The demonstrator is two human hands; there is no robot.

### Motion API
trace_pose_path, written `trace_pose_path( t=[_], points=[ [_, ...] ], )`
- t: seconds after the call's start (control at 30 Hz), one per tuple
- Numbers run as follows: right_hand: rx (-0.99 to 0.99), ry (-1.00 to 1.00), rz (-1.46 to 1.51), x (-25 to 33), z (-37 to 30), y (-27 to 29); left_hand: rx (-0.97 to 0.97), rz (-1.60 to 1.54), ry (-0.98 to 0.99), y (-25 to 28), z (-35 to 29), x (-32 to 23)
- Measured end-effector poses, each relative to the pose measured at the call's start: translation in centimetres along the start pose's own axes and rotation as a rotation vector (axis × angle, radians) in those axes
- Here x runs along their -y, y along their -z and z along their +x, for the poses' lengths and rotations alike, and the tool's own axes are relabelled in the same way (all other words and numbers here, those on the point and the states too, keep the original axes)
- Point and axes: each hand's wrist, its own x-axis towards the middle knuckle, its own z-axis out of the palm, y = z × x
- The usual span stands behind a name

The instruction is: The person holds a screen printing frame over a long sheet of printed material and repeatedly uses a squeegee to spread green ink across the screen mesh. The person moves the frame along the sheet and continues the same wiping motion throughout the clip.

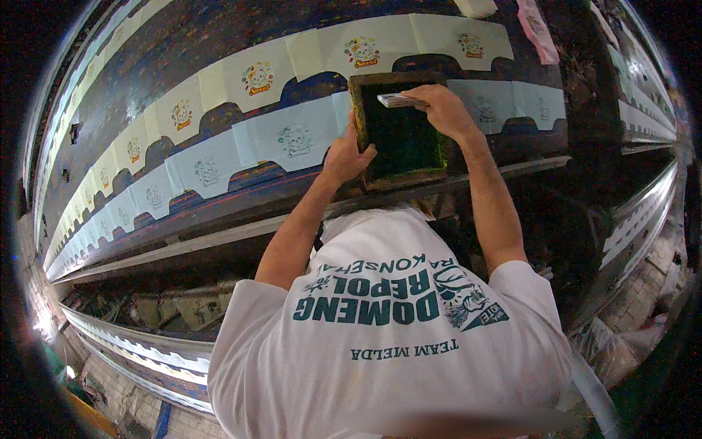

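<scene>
A wooden screen-printing frame [356, 110] with dark green mesh [402, 143] lies over the row of pale blue cut fabric pieces [252, 148]. My left hand [344, 157] grips the frame's left side, with the thumb over the rim. In my right hand [444, 111] is a flat, light-coloured squeegee [395, 99], held above the far part of the mesh. My fingers wrap its right end. Blue pieces left of the frame carry a cartoon outline print, and fainter prints mark those to its right. The fabric beneath the frame is hidden.
Beyond lies a row of cream fabric pieces [318, 55] with coloured cartoon prints. The long dark table's near edge [212, 238] runs in front of my body. A pink piece [537, 31] hangs at the far right. More tables with fabric rows stand at right and lower left.
</scene>
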Motion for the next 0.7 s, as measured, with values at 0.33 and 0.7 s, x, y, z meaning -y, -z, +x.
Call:
trace_pose_path(
  t=[0.33, 0.7],
  points=[
    [-0.004, -0.033, -0.082, 4.2, -11.1, -3.4, 0.027, -0.034, 0.064, 0.1, 0.1, -0.6],
    [-0.044, 0.029, -0.081, 2.8, -12.2, -2.4, 0.008, 0.097, 0.028, -0.1, 0.1, -2.2]
  ],
)
